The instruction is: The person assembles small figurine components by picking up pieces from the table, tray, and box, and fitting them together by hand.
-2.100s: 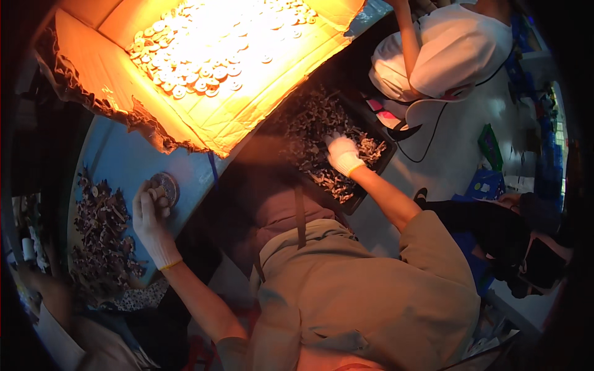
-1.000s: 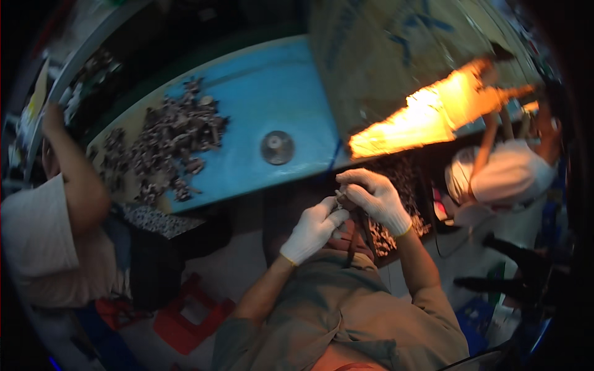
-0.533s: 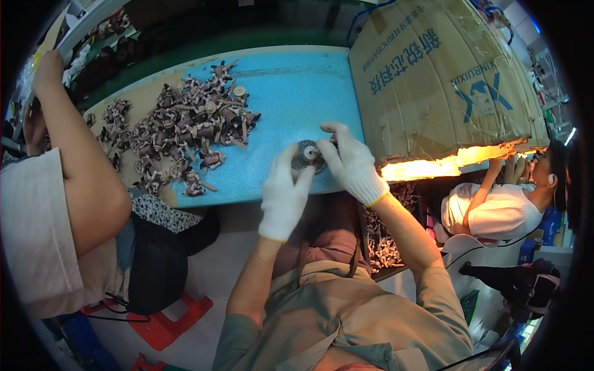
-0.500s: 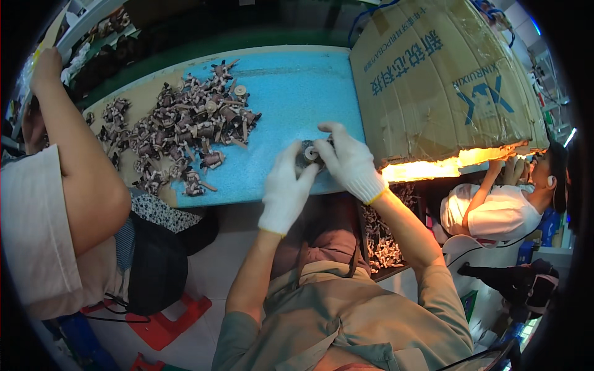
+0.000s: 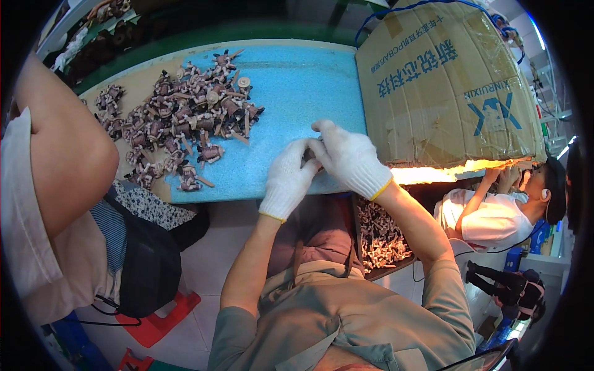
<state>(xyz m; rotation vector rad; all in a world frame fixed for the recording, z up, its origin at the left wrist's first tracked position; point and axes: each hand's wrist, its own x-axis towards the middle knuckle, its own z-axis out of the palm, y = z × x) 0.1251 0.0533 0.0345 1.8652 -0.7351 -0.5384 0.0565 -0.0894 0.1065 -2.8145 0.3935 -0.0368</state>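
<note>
Taking the two gloves as the centre of the dial, at nine o'clock a neighbouring person's bare bent arm [image 5: 74, 151] stands beside the table's edge. Between seven and eight o'clock, on the floor, is a low red plastic stool [image 5: 164, 323]. Toward ten o'clock lies a loose pile of small mauve-brown figures with pale limbs and flat tan sticks [image 5: 185, 120], spread partly on the pale blue tabletop [image 5: 303, 86]; a round beige disc [image 5: 244, 82] sits at its one-o'clock edge.

At the centre, the left hand, in a white knitted glove [image 5: 286, 179], has its thumb and fingers curled in against the right hand, in a matching glove with a yellow cuff [image 5: 356, 162]. The two meet at the fingertips over the blue surface; whether either is clamped on something I cannot tell.

Half a second ago a round grey disc with a pale centre showed between them; now the fingers cover that spot, so it is presumably beneath them. I judge that the handwork is centred there, away from the bin.

At five o'clock is that dark bin of small brown pieces [image 5: 391, 271]; at two, a large tan cardboard box [image 5: 427, 117]; between three and four, a co-worker's white shirt [image 5: 479, 216].
</note>
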